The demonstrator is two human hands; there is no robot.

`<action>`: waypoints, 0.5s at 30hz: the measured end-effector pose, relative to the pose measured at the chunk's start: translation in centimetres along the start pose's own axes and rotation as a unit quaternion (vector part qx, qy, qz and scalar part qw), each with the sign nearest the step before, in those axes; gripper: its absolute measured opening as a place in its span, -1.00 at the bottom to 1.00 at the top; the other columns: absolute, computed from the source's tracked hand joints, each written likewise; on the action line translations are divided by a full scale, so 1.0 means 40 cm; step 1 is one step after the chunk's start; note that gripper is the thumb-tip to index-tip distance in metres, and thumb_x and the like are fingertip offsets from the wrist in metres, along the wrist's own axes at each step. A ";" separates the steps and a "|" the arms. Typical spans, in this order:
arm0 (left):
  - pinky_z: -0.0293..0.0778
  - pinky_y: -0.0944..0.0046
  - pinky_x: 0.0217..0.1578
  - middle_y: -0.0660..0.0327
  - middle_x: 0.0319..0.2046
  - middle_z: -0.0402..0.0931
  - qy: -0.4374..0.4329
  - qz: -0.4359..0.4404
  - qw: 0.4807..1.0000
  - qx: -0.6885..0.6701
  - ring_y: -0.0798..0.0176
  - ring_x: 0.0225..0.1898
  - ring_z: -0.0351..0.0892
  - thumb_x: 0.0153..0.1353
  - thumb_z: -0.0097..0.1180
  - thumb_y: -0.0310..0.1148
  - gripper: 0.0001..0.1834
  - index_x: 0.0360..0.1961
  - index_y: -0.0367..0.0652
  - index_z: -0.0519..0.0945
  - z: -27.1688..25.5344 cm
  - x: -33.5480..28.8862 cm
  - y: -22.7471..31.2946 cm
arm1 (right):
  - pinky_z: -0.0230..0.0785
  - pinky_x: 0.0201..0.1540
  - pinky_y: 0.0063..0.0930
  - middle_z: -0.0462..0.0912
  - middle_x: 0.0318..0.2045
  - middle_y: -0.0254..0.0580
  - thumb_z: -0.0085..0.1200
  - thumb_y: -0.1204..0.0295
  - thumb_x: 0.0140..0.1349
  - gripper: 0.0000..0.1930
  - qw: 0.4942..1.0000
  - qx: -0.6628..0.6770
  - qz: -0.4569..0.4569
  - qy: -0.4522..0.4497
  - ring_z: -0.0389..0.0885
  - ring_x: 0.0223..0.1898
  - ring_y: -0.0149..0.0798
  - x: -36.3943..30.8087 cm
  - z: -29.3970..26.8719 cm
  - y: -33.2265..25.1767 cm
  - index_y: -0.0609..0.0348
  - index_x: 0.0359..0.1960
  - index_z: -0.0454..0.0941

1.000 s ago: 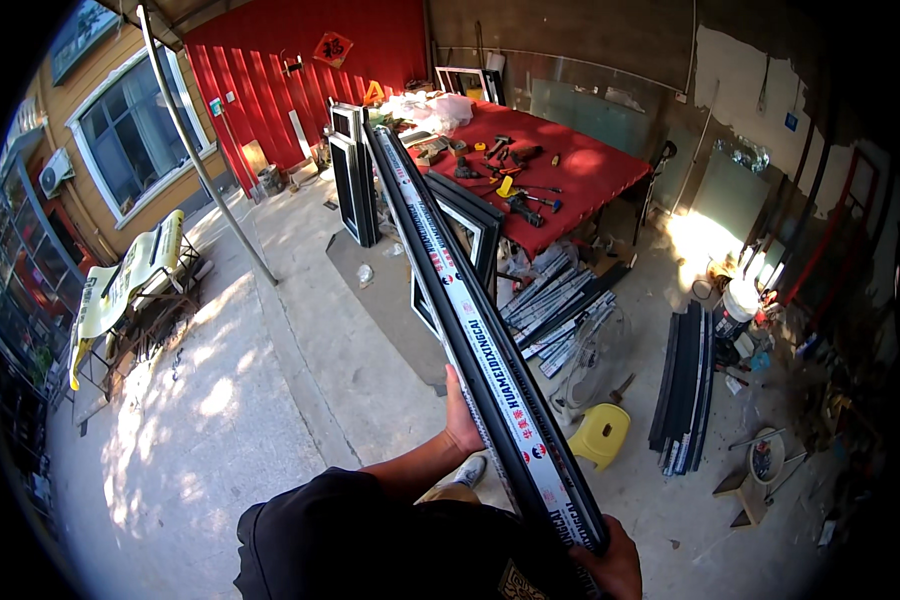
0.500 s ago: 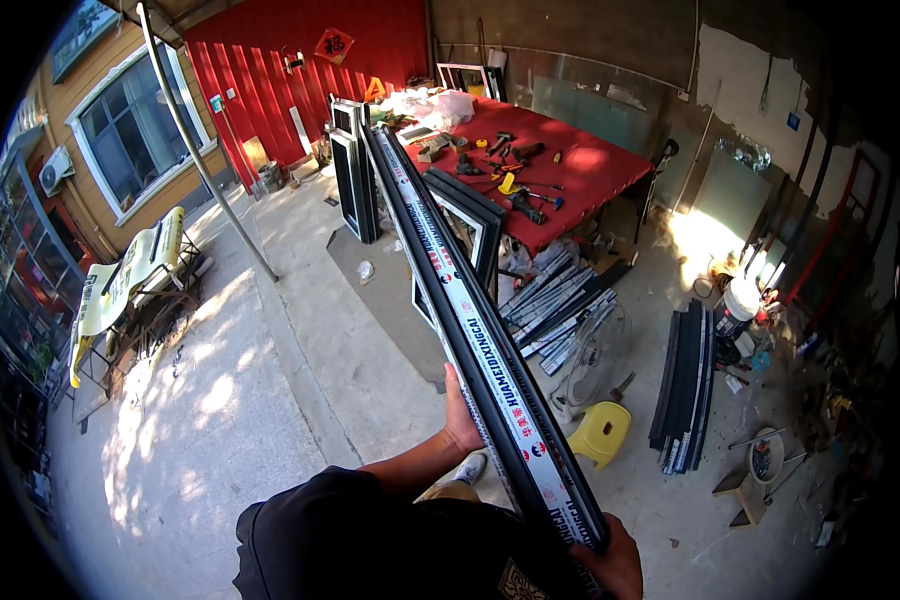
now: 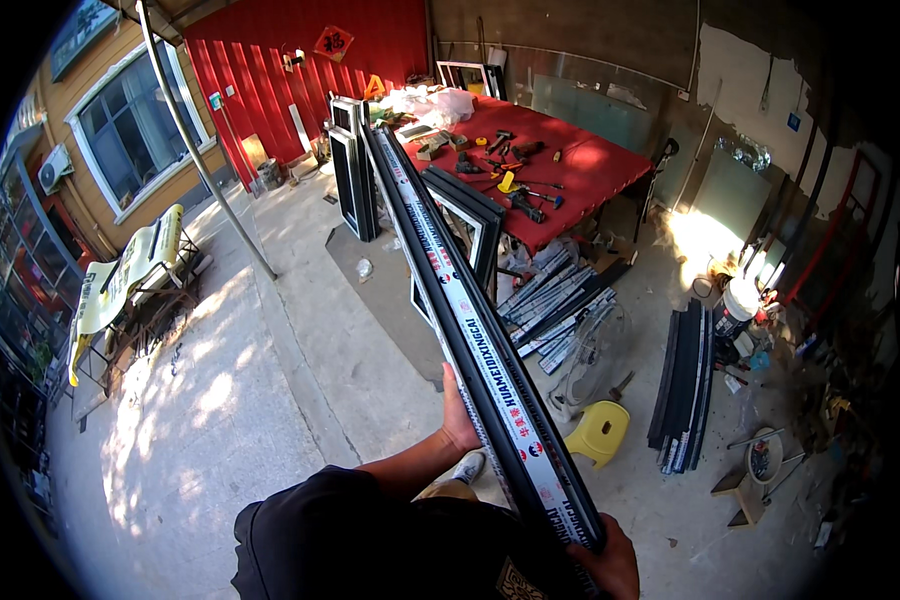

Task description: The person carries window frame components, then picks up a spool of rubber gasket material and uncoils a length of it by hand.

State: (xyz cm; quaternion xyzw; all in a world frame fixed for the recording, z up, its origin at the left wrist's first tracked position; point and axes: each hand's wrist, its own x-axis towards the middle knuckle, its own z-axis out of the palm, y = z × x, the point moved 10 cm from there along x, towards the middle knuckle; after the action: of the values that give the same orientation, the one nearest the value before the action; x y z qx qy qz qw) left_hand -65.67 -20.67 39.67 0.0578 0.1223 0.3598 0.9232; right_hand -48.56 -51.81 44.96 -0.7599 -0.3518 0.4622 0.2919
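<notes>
A long black window-frame profile (image 3: 482, 345), faced with white printed film, slants from my lower right up toward the far table; it may be several lengths held together. Under its left edge, about midway along the near half, my left hand (image 3: 458, 412) supports it with the fingers out of sight beneath. My right hand (image 3: 612, 562) is wrapped round its near end at the lower right. The far end stands above a dark window frame (image 3: 355, 180), and I cannot tell whether they touch.
A red-topped table (image 3: 600, 170) bears scattered hand tools (image 3: 515, 185). Beside it lie piled profile offcuts (image 3: 560, 300), a yellow stool (image 3: 598, 432) and a stack of dark strips (image 3: 682, 385). A thin pole (image 3: 205, 165) stands at the left, near a covered rack (image 3: 135, 270).
Almost nothing differs. The profile and both hands have shifted very slightly to the left in the picture, with the same hold.
</notes>
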 end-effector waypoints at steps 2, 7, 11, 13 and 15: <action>0.42 -0.34 0.33 0.05 0.17 0.65 0.000 -0.001 1.000 0.005 -0.09 0.18 0.63 0.10 -0.19 0.80 0.19 0.33 -0.04 0.59 -0.005 -0.004 0.002 | 0.52 0.13 -0.19 0.75 -0.04 0.05 0.38 0.40 0.24 -0.41 0.995 0.035 -0.087 0.015 0.71 0.00 -0.06 -0.050 -0.005 -0.067 0.22 0.30 0.50; 0.42 -0.33 0.33 0.06 0.17 0.65 -0.003 -0.006 1.000 0.006 -0.08 0.18 0.63 0.09 -0.18 0.80 0.19 0.33 -0.04 0.59 -0.005 -0.002 -0.004 | 0.52 0.13 -0.20 0.75 -0.04 0.05 0.39 0.38 0.23 -0.40 0.996 0.023 -0.089 0.016 0.71 0.00 -0.06 -0.053 -0.005 -0.066 0.23 0.30 0.50; 0.42 -0.33 0.33 0.06 0.16 0.65 0.012 -0.003 1.000 0.007 -0.08 0.17 0.63 0.10 -0.17 0.79 0.18 0.33 -0.04 0.59 -0.009 -0.010 -0.005 | 0.51 0.13 -0.19 0.74 -0.03 0.03 0.37 0.38 0.24 -0.41 0.995 -0.006 -0.097 0.020 0.70 0.01 -0.07 -0.051 -0.003 -0.064 0.24 0.29 0.50; 0.42 -0.33 0.33 0.06 0.16 0.65 0.007 -0.006 1.000 0.007 -0.08 0.17 0.63 0.10 -0.17 0.79 0.18 0.33 -0.03 0.58 -0.008 -0.010 -0.009 | 0.55 0.14 -0.22 0.75 -0.01 0.09 0.47 0.35 0.13 -0.31 0.998 -0.023 -0.052 0.027 0.74 0.01 -0.06 -0.031 -0.004 -0.063 0.29 0.29 0.49; 0.42 -0.32 0.33 0.06 0.17 0.65 0.002 -0.009 1.000 0.006 -0.08 0.17 0.63 0.10 -0.17 0.79 0.18 0.34 -0.03 0.58 -0.010 -0.009 -0.013 | 0.58 0.14 -0.24 0.77 0.00 0.15 0.56 0.31 0.02 -0.21 0.999 -0.040 -0.005 0.034 0.78 0.02 -0.04 -0.026 -0.009 -0.050 0.35 0.29 0.47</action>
State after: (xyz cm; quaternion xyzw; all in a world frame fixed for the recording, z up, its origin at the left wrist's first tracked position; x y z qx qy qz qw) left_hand -65.69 -21.28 39.24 0.0614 0.1267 0.3510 0.9257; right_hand -49.11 -51.52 47.17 -0.7845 -0.3637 0.4201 0.2753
